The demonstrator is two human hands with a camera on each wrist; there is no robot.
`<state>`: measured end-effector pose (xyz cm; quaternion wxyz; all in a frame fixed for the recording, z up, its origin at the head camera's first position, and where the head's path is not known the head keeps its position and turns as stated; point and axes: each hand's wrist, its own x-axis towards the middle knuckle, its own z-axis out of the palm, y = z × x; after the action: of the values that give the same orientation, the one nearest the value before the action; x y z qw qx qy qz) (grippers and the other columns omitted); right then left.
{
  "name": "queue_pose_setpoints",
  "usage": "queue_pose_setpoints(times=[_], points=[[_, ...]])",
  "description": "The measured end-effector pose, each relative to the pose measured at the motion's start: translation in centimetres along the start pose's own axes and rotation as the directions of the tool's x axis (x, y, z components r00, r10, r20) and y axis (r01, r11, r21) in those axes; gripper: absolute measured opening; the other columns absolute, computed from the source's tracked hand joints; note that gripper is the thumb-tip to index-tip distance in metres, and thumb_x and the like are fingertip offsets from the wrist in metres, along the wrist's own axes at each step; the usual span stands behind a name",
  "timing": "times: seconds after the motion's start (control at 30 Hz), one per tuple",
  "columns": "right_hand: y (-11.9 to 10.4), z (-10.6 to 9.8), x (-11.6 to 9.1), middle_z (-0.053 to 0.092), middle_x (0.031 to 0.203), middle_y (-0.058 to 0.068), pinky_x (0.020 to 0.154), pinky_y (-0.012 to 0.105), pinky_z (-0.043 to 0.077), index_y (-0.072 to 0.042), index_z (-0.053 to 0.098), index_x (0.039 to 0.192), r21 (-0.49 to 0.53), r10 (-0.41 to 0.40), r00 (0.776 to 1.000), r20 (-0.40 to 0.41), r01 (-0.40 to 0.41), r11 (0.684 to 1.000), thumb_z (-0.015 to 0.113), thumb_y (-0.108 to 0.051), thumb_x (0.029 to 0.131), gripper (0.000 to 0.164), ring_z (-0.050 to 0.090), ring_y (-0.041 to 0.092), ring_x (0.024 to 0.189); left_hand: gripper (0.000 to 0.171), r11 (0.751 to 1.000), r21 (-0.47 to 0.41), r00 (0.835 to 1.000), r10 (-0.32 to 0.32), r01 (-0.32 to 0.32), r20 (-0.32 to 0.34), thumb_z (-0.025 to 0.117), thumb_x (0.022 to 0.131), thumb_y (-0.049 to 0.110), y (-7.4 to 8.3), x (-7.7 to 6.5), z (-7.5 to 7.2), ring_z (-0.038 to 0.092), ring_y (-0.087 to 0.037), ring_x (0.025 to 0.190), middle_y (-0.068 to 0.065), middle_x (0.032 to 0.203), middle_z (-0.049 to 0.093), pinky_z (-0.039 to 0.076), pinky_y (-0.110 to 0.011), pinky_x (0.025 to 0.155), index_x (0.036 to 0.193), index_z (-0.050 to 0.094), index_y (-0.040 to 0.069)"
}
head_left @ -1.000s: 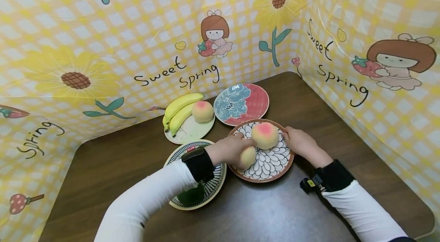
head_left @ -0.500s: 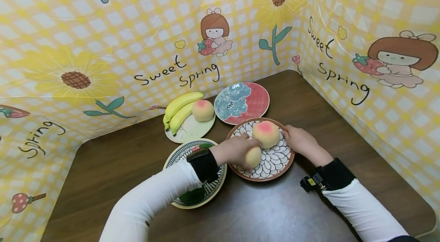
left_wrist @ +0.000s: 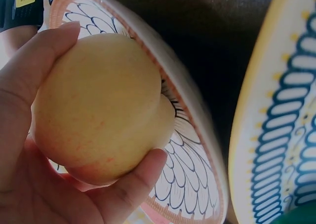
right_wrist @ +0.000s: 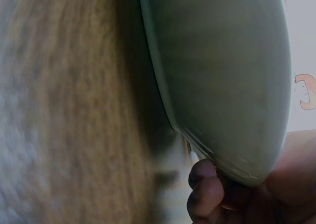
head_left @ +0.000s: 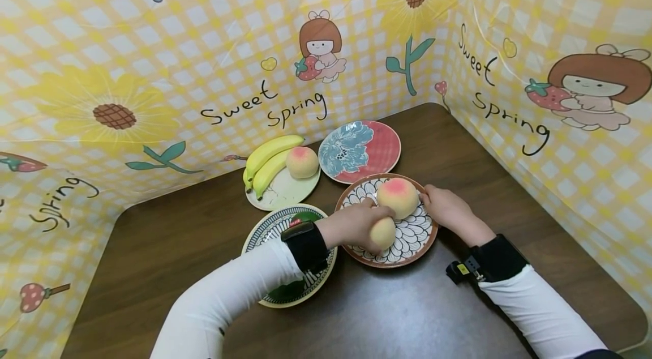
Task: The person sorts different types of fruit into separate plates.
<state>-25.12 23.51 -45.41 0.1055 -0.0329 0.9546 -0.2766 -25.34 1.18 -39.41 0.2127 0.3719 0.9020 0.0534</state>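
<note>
My left hand (head_left: 356,226) grips a peach (head_left: 383,234) over the brown-rimmed plate (head_left: 410,241), which has a black-and-white petal pattern. In the left wrist view, thumb and fingers curl round this yellowish peach (left_wrist: 98,105). A second, pink-topped peach (head_left: 397,199) sits on the same plate, right behind the held one. At the plate's right edge, my right hand (head_left: 448,209) pinches the rim. The right wrist view shows the pale underside of the plate (right_wrist: 222,76), with curled fingertips (right_wrist: 207,192) under its edge.
Left of the plate stands a patterned bowl (head_left: 260,229) with something dark green inside, partly hidden under the left forearm. Behind are a pale plate (head_left: 285,193) with bananas (head_left: 270,169) and a peach (head_left: 302,162), and a red-and-blue plate (head_left: 382,149). Printed cloth walls (head_left: 224,53) border the table (head_left: 178,246).
My left hand has shifted a little to the right with the peach, further over the plate. The right hand keeps its hold on the rim.
</note>
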Motion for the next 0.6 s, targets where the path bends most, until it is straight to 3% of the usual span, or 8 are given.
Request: queue_pose_setpoints(times=[0.23, 0.6], points=[[0.0, -0.1, -0.1, 0.066, 0.099, 0.028, 0.072, 0.045, 0.051, 0.011, 0.053, 0.122, -0.005, 0.000, 1.000, -0.003, 0.000, 1.000, 0.040, -0.020, 0.108, 0.036, 0.063, 0.032, 0.078, 0.075, 1.000, 0.001, 0.999, -0.013, 0.013, -0.030, 0.090, 0.076, 0.038, 0.2, -0.1, 0.4, 0.065, -0.023, 0.100, -0.014, 0.123, 0.060, 0.054, -0.033, 0.086, 0.142, 0.055, 0.025], [0.1, 0.1, 0.2, 0.063, 0.088, 0.021, 0.070, 0.043, 0.049, 0.009, 0.055, 0.119, -0.005, 0.010, 1.000, -0.001, -0.010, 1.000, 0.039, -0.020, 0.108, 0.035, 0.062, 0.031, 0.076, 0.082, 0.995, 0.099, 0.997, -0.011, 0.018, -0.070, 0.087, 0.077, 0.053, 0.8, -0.1, 1.3, 0.067, -0.026, 0.106, -0.016, 0.134, 0.057, 0.057, -0.037, 0.084, 0.145, 0.049, 0.027]])
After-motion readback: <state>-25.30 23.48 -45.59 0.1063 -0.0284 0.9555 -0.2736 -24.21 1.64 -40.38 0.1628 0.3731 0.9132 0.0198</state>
